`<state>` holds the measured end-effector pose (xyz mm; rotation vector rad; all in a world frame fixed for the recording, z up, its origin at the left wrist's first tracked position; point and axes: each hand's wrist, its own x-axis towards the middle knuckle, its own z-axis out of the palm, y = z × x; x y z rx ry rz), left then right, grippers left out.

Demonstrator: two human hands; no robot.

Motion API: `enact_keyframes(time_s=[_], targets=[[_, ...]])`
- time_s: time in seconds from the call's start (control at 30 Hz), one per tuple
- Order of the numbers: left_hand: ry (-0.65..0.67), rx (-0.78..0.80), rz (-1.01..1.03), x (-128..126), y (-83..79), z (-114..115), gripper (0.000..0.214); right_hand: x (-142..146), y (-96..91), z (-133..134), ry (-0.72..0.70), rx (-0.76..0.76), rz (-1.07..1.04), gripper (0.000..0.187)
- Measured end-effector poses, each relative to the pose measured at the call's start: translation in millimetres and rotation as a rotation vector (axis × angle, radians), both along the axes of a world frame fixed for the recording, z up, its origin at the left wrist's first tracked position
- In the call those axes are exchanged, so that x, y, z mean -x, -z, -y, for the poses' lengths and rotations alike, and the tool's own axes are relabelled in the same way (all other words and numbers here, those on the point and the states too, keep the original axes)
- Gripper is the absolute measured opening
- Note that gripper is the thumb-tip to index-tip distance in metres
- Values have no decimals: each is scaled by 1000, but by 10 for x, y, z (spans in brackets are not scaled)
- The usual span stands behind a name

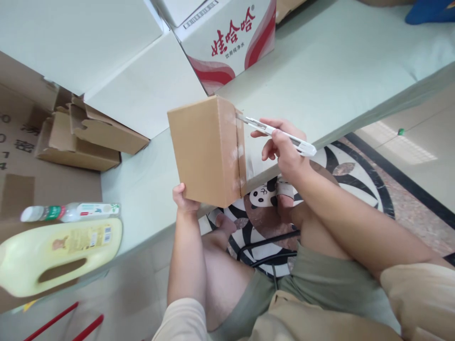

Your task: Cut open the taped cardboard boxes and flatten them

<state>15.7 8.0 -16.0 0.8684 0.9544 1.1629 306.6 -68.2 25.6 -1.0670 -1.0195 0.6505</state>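
Observation:
A plain brown cardboard box (197, 149) stands tilted at the edge of the pale covered table. My left hand (185, 200) grips its lower left corner, the thumb on the near face and the other fingers hidden behind or beneath. In my right hand (286, 144) is a white utility knife (300, 146), held between thumb and fingers. Its blade end points left and meets the upper part of the box's right side, by the seam of a flap. Whitish tape or scuffed patches show along that side.
White boxes (149, 90) and a red-and-white water carton (231, 47) stand behind on the table (341, 61). Open brown cartons (81, 137) sit at left. A water bottle (71, 212) and a large pale yellow jug (60, 255) lie at lower left.

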Motion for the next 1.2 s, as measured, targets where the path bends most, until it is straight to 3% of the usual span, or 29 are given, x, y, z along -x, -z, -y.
enact_keyframes(time_s=[0.27,0.57,0.83,1.03,1.2], targets=[[67,0,52,-24,-29,25,57,55,-9,30,-39,-54,23,48],[-6,-31,109,-271,-67,137,47,182,25,-16,50,-49,-39,48],[-69,-45,79,-317,-118,178,47,334,34,23,101,-48,-77,45],[-83,-99,48,-424,-158,278,50,406,39,84,154,-20,120,48],[-51,-134,72,-432,-204,210,53,347,-12,126,187,-86,276,42]])
